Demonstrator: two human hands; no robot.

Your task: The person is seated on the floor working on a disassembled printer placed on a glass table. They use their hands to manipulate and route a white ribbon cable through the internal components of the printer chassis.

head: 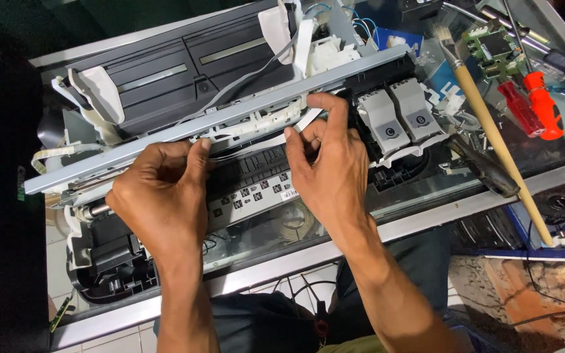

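Both forearms are reaching up from the bottom edge toward a stripped-down printer (165, 85) lying on the glass table (426, 219); I am watching the left hand (161, 196) curling its fingers, thumb tip pressing at the underside of the long metal rail (217, 124) that is running slantwise across the machine; the right hand (328, 167) is pinching a thin white flat cable (256, 145) between thumb and forefinger, just beside the black cartridge carriage (397, 124), which is sitting at the right end of the rail with its two grey lids shut. I judge the step in hand to be the seating or freeing of that cable along the rail; the next move, as I am reading it, is calling for a light, even pull along the cable's length, no twisting, with the left hand steadying the rail. Well apart on the right, a long-handled brush (492, 131), a red screwdriver (544, 108) and a small green circuit board (492, 46) are lying untouched.
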